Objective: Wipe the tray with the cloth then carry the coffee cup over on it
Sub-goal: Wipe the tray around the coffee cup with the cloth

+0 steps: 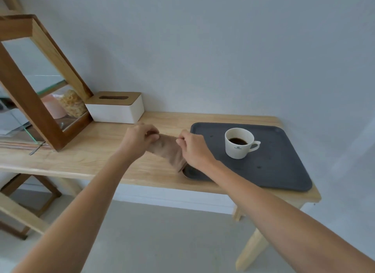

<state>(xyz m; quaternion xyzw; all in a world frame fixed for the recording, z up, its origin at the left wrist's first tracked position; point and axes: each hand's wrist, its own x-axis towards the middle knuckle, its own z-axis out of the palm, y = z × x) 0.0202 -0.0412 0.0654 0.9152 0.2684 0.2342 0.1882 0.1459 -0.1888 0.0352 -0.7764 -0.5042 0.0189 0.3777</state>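
Left hand [140, 139] and right hand [192, 147] are each seen pinching an end of the cloth [167, 150].
Soft, limp cloth is held beside the tray [284, 171]; the filled, fragile coffee cup [239, 143] on it is judged best gripped by its handle.

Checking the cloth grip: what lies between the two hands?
In the head view, the tan cloth spans from the left hand to the right hand, each pinching an end beside the tray.
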